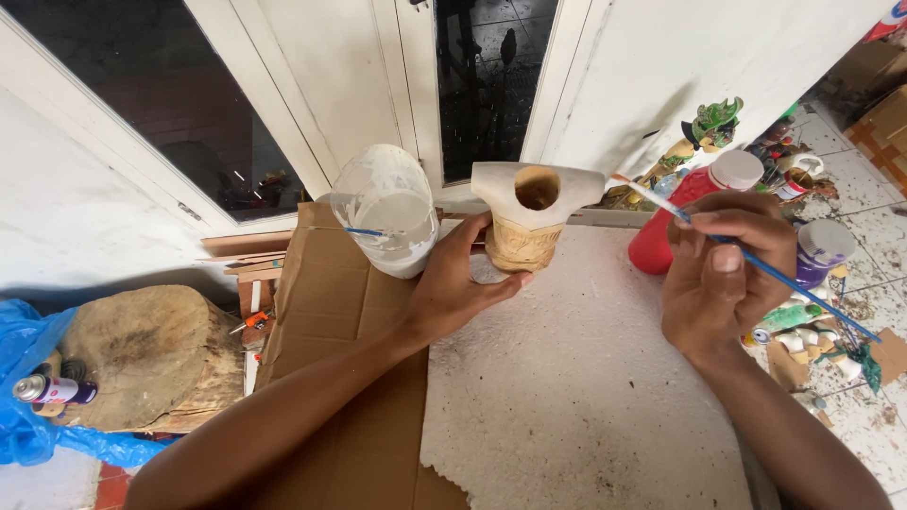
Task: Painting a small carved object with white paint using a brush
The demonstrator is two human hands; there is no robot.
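White foam sheet [576,378] laid over cardboard [350,378] as work surface. Carved wooden piece [529,219] stood on it, gripped at its base by left hand [463,283] for steadiness. Blue-handled paintbrush [756,260] pinched in right hand [723,274], bristles angled toward carving's white top. Cut plastic bottle of white paint [389,210] just beside, red bottle [685,210] behind

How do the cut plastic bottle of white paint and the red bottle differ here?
The cut plastic bottle is clear, open-topped and smeared with white paint, with a brush resting in it; the red bottle is opaque, closed with a white cap. The cut bottle sits beside the left hand, the red one behind the right hand. Both stand upright.
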